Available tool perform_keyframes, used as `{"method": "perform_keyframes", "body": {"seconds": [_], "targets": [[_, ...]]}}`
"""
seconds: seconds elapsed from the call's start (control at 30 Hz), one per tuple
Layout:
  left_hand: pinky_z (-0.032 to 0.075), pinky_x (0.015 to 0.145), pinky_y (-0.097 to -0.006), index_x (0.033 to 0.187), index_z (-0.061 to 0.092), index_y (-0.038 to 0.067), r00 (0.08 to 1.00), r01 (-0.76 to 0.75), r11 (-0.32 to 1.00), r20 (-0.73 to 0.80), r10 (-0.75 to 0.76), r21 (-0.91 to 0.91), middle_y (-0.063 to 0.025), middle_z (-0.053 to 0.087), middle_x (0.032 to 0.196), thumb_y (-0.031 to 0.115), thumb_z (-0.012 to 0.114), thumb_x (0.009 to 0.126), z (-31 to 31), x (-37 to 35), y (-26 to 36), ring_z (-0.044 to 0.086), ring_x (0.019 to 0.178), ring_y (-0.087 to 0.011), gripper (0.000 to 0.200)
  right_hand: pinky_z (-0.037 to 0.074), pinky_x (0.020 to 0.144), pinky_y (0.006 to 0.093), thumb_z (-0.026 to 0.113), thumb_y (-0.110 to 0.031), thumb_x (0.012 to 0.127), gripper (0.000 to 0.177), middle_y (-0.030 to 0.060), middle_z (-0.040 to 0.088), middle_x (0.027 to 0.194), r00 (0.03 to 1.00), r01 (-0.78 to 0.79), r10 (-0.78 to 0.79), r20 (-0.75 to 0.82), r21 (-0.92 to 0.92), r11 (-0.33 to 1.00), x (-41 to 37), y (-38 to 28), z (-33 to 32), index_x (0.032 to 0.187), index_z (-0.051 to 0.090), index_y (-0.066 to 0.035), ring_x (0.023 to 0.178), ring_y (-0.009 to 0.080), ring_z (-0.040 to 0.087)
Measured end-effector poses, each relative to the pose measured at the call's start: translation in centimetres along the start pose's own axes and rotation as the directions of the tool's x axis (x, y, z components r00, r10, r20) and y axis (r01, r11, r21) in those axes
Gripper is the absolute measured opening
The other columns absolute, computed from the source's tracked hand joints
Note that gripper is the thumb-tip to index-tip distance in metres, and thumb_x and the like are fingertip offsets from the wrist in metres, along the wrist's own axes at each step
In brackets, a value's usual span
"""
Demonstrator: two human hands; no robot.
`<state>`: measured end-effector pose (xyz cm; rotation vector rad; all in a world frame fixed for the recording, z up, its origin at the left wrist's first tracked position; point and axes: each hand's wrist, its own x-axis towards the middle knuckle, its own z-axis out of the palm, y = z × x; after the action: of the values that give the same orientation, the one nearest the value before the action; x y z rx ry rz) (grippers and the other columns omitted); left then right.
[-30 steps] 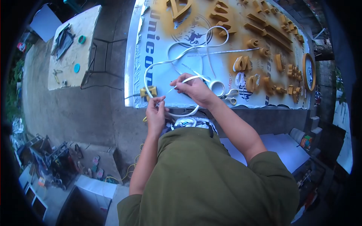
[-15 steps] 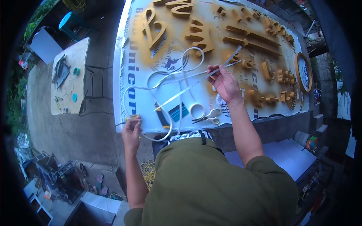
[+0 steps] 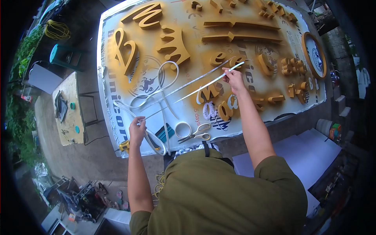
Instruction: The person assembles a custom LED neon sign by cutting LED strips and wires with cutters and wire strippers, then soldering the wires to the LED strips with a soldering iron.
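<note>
My right hand (image 3: 234,80) pinches a narrow white strip (image 3: 209,83) near its upper end, above the printed board. The strip slants down and seems to turn edge-on toward my left hand (image 3: 137,131), whose closed fingertips meet its thin lower end. Beyond it lies a second thin strip (image 3: 188,83) with marks along it. A white flexible cord (image 3: 175,70) loops across the board near my left hand. Close by are a teal squeegee (image 3: 165,132), a tape roll (image 3: 183,130), scissors (image 3: 201,133) and a yellow-handled tool (image 3: 124,146), partly out of sight.
Gold-sprayed raised letters, a crown (image 3: 176,45), a heart-like shape (image 3: 124,51) and a round framed sign (image 3: 314,55) cover much of the board (image 3: 105,78). At left stand a small table (image 3: 70,88) and a teal stool (image 3: 64,55). White sheets (image 3: 290,160) lie low at right.
The yellow-handled tool has left my left hand and lies at the board's edge. My left fingers now pinch the strip's lower end. The view has shifted, showing more of the board's right side.
</note>
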<state>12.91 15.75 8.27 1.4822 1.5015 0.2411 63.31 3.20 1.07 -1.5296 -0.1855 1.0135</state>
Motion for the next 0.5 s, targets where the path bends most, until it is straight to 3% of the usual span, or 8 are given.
{"method": "perform_keyframes", "body": {"seconds": [0.13,0.43,0.5], "targets": [[0.054,0.062,-0.0300,0.114,0.068,0.001,0.998,0.017,1.000,-0.059,-0.016,0.018,-0.0103,0.067,0.089,0.010,0.067,0.098,0.1,1.2,-1.1,0.068,0.069,-0.0160,0.019,0.055,0.063,0.0258,0.057,-0.015,0.108,0.026,0.0027,0.066,0.087,1.000,0.001,-0.004,-0.017,-0.205,0.979,1.9,0.9,1.3,0.122,0.072,0.001,0.068,0.0102,0.061],[0.049,0.059,-0.0278,0.106,0.069,-0.001,0.987,0.161,0.986,-0.024,-0.160,0.031,-0.0052,0.065,0.085,0.012,0.070,0.098,0.2,2.4,-4.0,0.060,0.067,-0.0121,0.015,0.049,0.055,0.0268,0.047,-0.030,0.112,0.034,0.0016,0.060,0.081,0.961,-0.266,0.278,0.010,-0.256,0.929,4.7,2.0,2.3,0.109,0.069,-0.004,0.063,0.0114,0.059],[0.052,0.058,-0.0319,0.108,0.070,0.000,0.985,0.168,0.985,-0.030,-0.167,0.028,-0.0089,0.066,0.089,0.014,0.071,0.096,0.3,2.5,-4.5,0.065,0.066,-0.0155,0.019,0.049,0.055,0.0270,0.047,-0.030,0.112,0.034,0.0012,0.060,0.081,0.952,-0.292,0.306,0.011,-0.268,0.918,5.3,1.9,2.3,0.107,0.068,-0.005,0.061,0.0112,0.058]]}}
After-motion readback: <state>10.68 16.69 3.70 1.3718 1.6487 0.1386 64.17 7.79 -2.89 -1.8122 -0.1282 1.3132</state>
